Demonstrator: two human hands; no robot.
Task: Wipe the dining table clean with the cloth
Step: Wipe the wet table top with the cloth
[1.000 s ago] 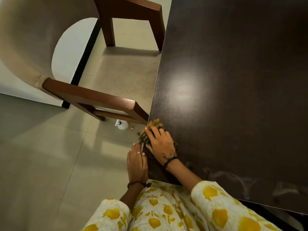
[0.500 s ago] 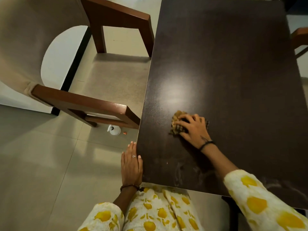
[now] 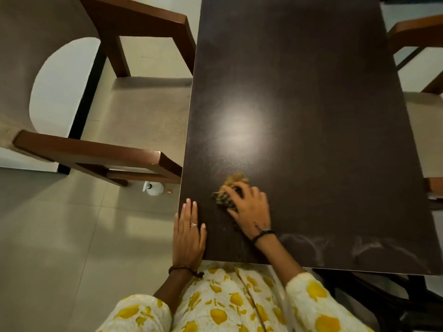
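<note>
The dark brown dining table [image 3: 311,116] fills the middle and right of the head view. A small yellow-brown patterned cloth [image 3: 231,188] lies bunched on its near left part. My right hand [image 3: 251,209] lies on top of the cloth with fingers spread and slightly bent, pressing it onto the tabletop. My left hand [image 3: 189,233] rests flat with straight fingers on the table's near left corner edge. Pale streaks [image 3: 359,248] show along the near edge to the right.
A wooden armchair [image 3: 96,154] with a beige seat stands close against the table's left side. A second chair [image 3: 422,111] stands at the right side. A small white spray bottle [image 3: 153,188] sits on the tiled floor under the left chair.
My right hand slid the cloth from the left edge out onto the table, then back left and nearer. My left hand moved from beside the corner onto the table's edge.
</note>
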